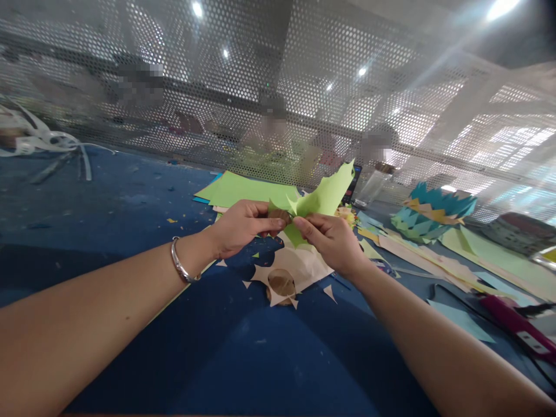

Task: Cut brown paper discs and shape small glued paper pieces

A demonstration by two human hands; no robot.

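Left hand (243, 227), right hand (333, 240): fingers pinching curve-edged light-green paper sheet (329, 194)! Scalloped beige paper sheet (307, 264) already cut; flat green-topped paper stack (249, 190) seemingly uncut.

Matt paper (329, 192), glossy metal bracelet (177, 262)

The held sheet (328, 194) is lime green, the table (200, 365) blue, the paper ring (434, 213) banded teal and peach
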